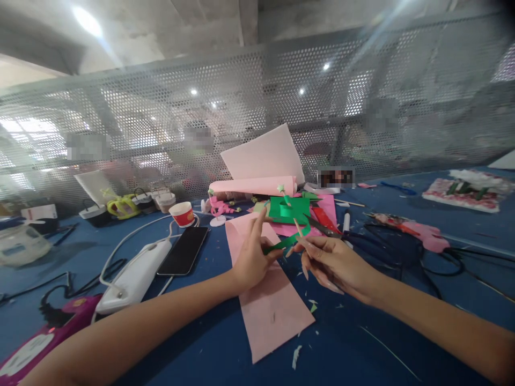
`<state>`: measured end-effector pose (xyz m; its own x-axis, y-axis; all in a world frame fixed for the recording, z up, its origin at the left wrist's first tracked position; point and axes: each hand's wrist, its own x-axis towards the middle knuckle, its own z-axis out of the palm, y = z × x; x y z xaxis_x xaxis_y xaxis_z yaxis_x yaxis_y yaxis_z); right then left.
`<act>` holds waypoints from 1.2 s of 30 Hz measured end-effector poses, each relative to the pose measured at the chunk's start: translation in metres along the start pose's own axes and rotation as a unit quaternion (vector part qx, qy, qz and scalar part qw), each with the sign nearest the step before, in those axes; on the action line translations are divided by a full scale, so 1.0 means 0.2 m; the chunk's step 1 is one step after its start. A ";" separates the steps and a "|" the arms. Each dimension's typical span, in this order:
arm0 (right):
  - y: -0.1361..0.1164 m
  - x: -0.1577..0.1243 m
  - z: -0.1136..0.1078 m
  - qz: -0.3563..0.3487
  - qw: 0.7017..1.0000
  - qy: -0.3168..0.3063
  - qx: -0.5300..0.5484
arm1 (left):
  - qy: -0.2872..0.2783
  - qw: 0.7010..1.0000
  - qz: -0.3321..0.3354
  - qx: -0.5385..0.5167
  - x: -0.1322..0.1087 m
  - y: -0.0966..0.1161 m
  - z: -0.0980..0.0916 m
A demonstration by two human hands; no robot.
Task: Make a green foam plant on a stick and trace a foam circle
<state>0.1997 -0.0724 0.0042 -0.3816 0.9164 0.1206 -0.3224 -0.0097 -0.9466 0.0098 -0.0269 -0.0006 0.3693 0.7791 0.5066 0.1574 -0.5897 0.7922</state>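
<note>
Pinching a narrow green strip point(285, 243), your left grip point(252, 261) sits over the long pink sheet point(273, 316), and the strip slants past that sheet's right edge toward your right grip point(332, 262). Your right grip, just right of the sheet, is closed on a thin pale stick point(299, 228); left of the sheet, a black phone point(184, 251) lies on the table point(193, 343).

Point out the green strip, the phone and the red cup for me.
Green strip point(287, 242): head view, on the middle stretch of its length.
Phone point(184, 251): head view, on the middle of its dark screen.
Red cup point(183, 216): head view, on its outer wall.
</note>
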 end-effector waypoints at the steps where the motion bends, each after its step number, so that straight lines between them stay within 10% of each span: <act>1: 0.00 0.00 -0.01 -0.002 1.000 0.000 -0.008 | 0.018 0.999 0.021 0.019 -0.01 0.00 0.00; 6: 0.02 0.01 -0.02 0.008 0.999 -0.010 -0.045 | 0.095 0.988 0.099 0.073 -0.03 -0.01 0.01; 16: 0.05 0.02 -0.04 -0.003 0.999 0.003 -0.045 | 0.047 0.984 0.152 0.074 -0.04 -0.02 0.01; 30: 0.02 0.02 -0.04 -0.005 0.998 0.039 -0.054 | -0.136 0.978 0.123 -0.102 -0.02 0.03 -0.04; 36: 0.02 0.02 -0.04 0.001 0.994 0.026 -0.102 | -0.038 0.954 -0.014 -0.299 0.03 -0.01 -0.04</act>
<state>0.2034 -0.0666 -0.0016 -0.3355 0.9359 0.1078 -0.1371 0.0647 -0.9884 0.0051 -0.0206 0.0036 0.4408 0.7618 0.4748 -0.3735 -0.3253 0.8687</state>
